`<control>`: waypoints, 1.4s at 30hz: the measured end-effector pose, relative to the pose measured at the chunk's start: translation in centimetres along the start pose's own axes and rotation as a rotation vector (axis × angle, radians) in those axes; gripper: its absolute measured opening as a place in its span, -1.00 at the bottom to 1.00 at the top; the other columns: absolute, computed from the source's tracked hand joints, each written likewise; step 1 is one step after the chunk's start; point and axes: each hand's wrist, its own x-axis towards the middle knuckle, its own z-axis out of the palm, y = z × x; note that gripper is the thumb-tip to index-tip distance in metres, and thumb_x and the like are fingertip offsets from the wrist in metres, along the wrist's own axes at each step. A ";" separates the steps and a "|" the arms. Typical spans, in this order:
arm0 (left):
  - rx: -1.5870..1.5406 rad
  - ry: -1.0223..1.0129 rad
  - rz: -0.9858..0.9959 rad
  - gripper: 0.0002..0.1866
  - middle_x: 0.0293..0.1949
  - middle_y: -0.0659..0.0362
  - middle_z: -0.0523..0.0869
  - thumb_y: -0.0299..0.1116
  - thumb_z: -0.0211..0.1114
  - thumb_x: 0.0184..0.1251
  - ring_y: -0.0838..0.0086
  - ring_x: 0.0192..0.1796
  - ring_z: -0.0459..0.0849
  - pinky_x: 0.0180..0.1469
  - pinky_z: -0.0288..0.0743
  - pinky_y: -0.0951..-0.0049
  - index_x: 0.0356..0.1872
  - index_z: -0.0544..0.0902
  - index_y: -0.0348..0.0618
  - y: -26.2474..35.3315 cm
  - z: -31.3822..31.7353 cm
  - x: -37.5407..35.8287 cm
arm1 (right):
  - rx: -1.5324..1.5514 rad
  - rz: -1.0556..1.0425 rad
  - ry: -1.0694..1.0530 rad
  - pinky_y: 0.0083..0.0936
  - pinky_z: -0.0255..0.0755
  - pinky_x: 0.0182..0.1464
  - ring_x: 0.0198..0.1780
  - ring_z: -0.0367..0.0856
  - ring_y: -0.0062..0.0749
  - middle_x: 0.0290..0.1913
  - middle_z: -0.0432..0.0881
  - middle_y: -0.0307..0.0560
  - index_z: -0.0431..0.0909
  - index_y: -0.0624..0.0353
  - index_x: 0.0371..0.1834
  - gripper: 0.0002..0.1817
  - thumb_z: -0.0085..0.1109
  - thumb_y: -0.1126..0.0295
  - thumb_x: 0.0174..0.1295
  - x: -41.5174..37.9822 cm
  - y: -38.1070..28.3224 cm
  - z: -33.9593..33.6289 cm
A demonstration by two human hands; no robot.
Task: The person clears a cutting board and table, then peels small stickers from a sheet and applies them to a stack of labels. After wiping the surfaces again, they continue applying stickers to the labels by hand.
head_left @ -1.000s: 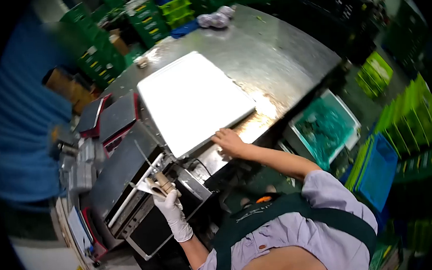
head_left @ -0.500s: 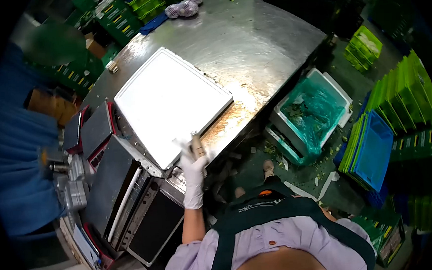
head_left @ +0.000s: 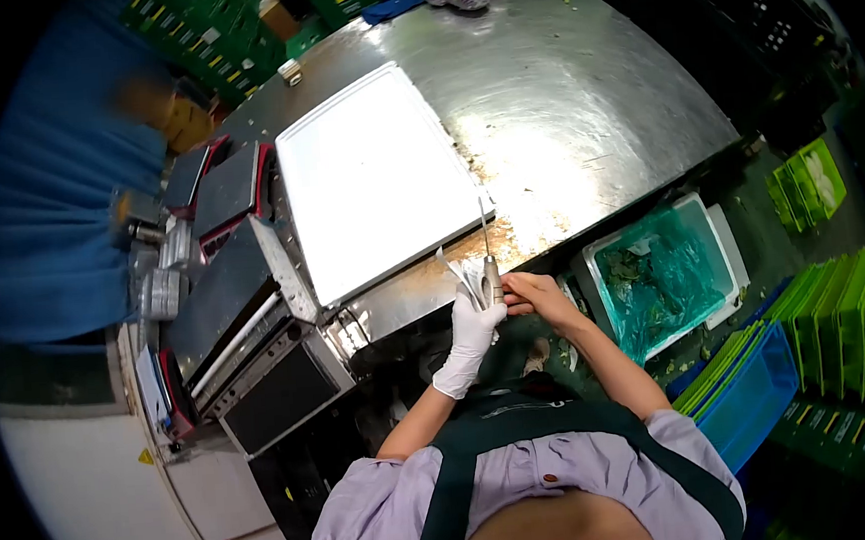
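Fingers (head_left: 471,305) of the gloved left hand (head_left: 469,338) are clamping a slim-bladed tool (head_left: 494,282), five o'clock from the white board (head_left: 376,184); bare right hand (head_left: 543,298) is crowding the handle's four o'clock, its finger contact unclear.

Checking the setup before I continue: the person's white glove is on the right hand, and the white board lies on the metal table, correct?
Not quite: the head view shows the white glove on the left hand. The white board does lie on the metal table.
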 end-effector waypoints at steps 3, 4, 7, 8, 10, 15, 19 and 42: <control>0.071 0.123 0.050 -0.66 -0.43 0.23 0.51 -0.45 0.22 -0.12 0.60 -0.44 0.47 -0.43 0.40 0.60 -0.24 0.45 -0.33 0.3 0.0 -0.8 | -0.007 0.083 -0.205 -0.79 0.31 -0.42 -0.45 0.44 -0.71 -0.38 0.54 -0.26 0.53 0.29 -0.16 -0.61 -0.04 0.12 0.29 3.0 1.8 0.6; 0.074 0.125 -0.012 -0.61 -0.38 0.20 0.52 -0.45 0.24 -0.13 0.57 -0.39 0.49 -0.37 0.42 0.58 -0.19 0.41 -0.33 -0.2 -1.0 -0.8 | 0.016 0.072 -0.192 -0.79 0.14 -0.52 -0.54 0.30 -0.78 -0.53 0.45 -0.36 0.54 0.26 -0.28 -0.64 -0.01 0.13 0.28 3.0 1.4 1.7; -0.109 0.181 -0.050 -0.56 -0.32 0.18 0.53 -0.48 0.26 -0.09 0.56 -0.37 0.52 -0.33 0.44 0.59 -0.11 0.36 -0.31 1.5 -3.5 -1.9 | 0.043 0.071 -0.150 -0.80 0.15 -0.53 -0.56 0.31 -0.78 -0.55 0.45 -0.36 0.55 0.28 -0.31 -0.63 0.00 0.13 0.27 3.5 0.6 5.3; -0.039 0.224 -0.074 -0.58 -0.35 0.19 0.53 -0.49 0.24 -0.05 0.58 -0.42 0.52 -0.40 0.43 0.60 -0.09 0.36 -0.28 0.7 -5.1 -2.3 | -0.064 0.061 -0.182 -0.79 0.21 -0.53 -0.57 0.36 -0.75 -0.55 0.49 -0.32 0.55 0.29 -0.32 -0.63 0.04 0.14 0.25 4.6 1.1 5.4; -0.082 0.309 -0.079 -0.57 -0.42 0.18 0.54 -0.49 0.21 -0.03 0.61 -0.52 0.49 -0.56 0.37 0.65 -0.07 0.34 -0.29 1.0 -7.7 -3.6 | -0.264 0.046 -0.186 -0.73 0.27 -0.57 -0.60 0.42 -0.68 -0.54 0.55 -0.19 0.55 0.32 -0.33 -0.61 0.06 0.12 0.22 5.8 0.2 7.6; -0.122 0.428 -0.055 -0.55 -0.33 0.08 0.61 -0.52 0.19 -0.05 0.60 -0.57 0.51 -0.63 0.35 0.69 -0.05 0.32 -0.30 2.6 -13.6 -8.3 | -0.863 -0.228 -0.201 -0.51 0.44 -0.46 -0.57 0.57 -0.42 -0.58 0.62 -0.03 0.58 0.32 -0.41 -0.53 0.12 0.02 0.04 9.6 0.2 13.9; -0.205 0.535 0.026 -0.54 -0.25 0.07 0.60 -0.56 0.16 -0.04 0.56 -0.45 0.58 -0.43 0.45 0.65 -0.03 0.31 -0.28 2.1 -17.6 -11.2 | -1.291 -0.352 -0.116 -0.21 0.48 -0.29 -0.39 0.60 0.01 -0.50 0.60 0.16 0.57 0.30 -0.40 -0.46 -0.02 -0.06 0.00 13.2 0.6 19.3; -0.464 0.664 0.147 -0.51 -0.15 0.12 0.55 -0.53 0.25 -0.04 0.68 -0.34 0.52 -0.28 0.41 0.68 0.01 0.38 -0.32 2.2 -27.3 -14.4 | -1.595 -0.466 0.093 -0.20 0.46 -0.28 -0.36 0.60 0.01 -0.45 0.61 0.14 0.58 0.19 -0.33 -0.56 0.04 0.01 0.04 20.2 3.2 24.4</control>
